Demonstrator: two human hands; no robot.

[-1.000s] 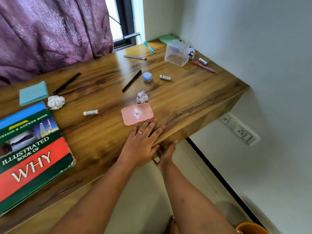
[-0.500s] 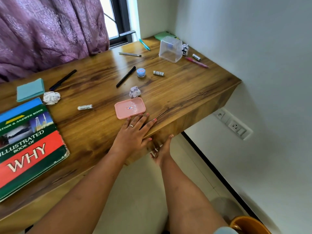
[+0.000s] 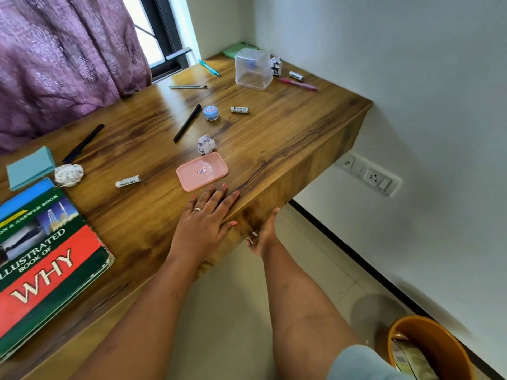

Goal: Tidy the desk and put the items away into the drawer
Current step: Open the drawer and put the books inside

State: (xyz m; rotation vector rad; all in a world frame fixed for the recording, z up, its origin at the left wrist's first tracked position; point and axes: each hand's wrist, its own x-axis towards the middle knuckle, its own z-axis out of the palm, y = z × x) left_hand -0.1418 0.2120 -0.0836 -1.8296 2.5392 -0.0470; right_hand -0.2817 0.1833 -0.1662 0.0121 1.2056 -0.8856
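My left hand (image 3: 204,223) lies flat and open on the wooden desk (image 3: 274,149), its fingertips just short of a pink plastic lid (image 3: 202,171). My right hand (image 3: 263,234) is below the desk's front edge, with its fingers curled under the drawer front (image 3: 277,196). Scattered on the desk are a crumpled paper ball (image 3: 205,144), a black pen (image 3: 187,122), a small blue jar (image 3: 211,113), two white batteries (image 3: 239,110) (image 3: 127,181), a clear upturned container (image 3: 253,69) and a pink pen (image 3: 297,84).
A thick book (image 3: 41,264), a blue notepad (image 3: 30,167), another paper ball (image 3: 68,174) and a black stick-like item (image 3: 83,143) lie at the left. An orange bin (image 3: 428,349) stands on the floor at the lower right. A wall socket (image 3: 370,175) sits below the desk's right end.
The view has shifted slightly. My left hand stays flat by the pink lid and my right hand stays at the drawer front; the drawer shows no visible movement.
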